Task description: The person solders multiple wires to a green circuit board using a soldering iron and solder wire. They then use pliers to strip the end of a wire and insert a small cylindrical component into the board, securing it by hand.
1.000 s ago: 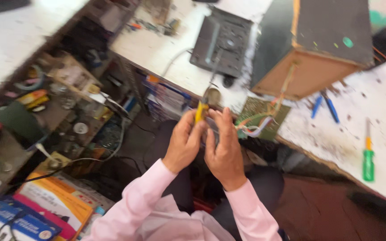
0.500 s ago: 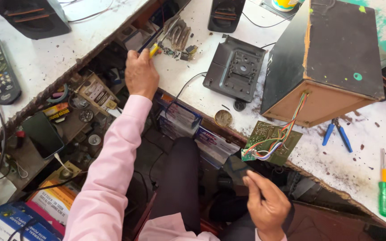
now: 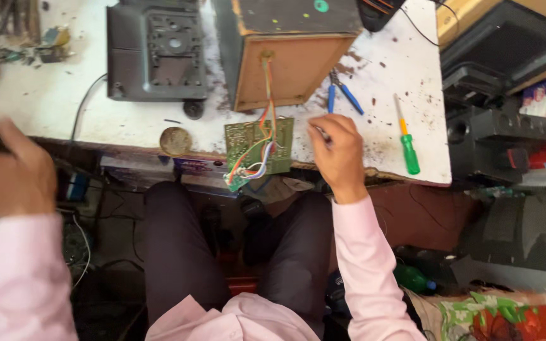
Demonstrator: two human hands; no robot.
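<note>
R hand [image 3: 339, 151] beside circuit board [image 3: 259, 146]

Just left of the right hand [image 3: 339, 155] hangs a green circuit board [image 3: 257, 148] with multicoloured wires; right, a green-handled, orange-shafted screwdriver [image 3: 407, 146].

A bare strip of white tabletop [image 3: 45, 107] lies open left of the round tin [image 3: 175, 140], in front of the black panel [image 3: 157, 49]. The circuit board [image 3: 259, 146] and its wires block the front edge at centre. The right hand [image 3: 338, 151] rests just beside the board, with blue pliers [image 3: 342, 95] above it and a green screwdriver [image 3: 407, 144] to its right. The wooden box [image 3: 289, 47] walls off the back.
</note>
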